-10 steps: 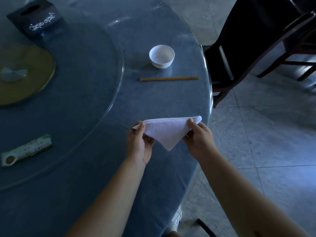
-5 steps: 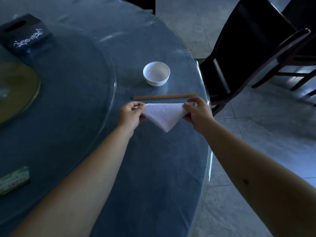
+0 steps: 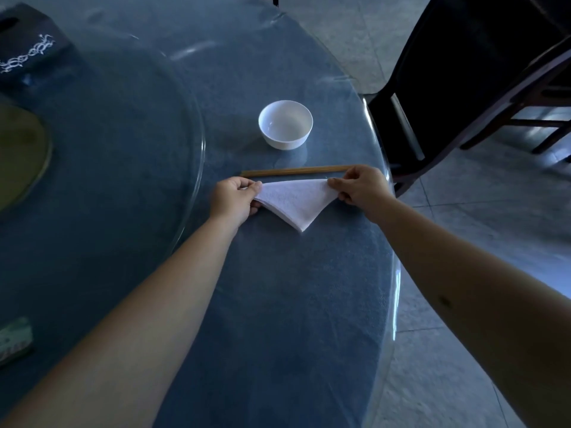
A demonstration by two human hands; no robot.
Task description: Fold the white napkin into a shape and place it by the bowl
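While we hold the white napkin (image 3: 295, 203) folded into a triangle, its long edge runs just beside the wooden chopsticks (image 3: 296, 171) and its point aims back toward us. Our left hand (image 3: 233, 199) pinches the left corner, fingers (image 3: 255, 188) closed on the cloth; our right hand (image 3: 360, 188) pinches the right corner the same way. Whether the napkin rests on the blue surface (image 3: 278, 304) or hangs just above it, we cannot tell. Beyond the chopsticks stands the white bowl (image 3: 285, 124), apart from the napkin. A dark chair (image 3: 463, 88) stands beside the surface's edge.
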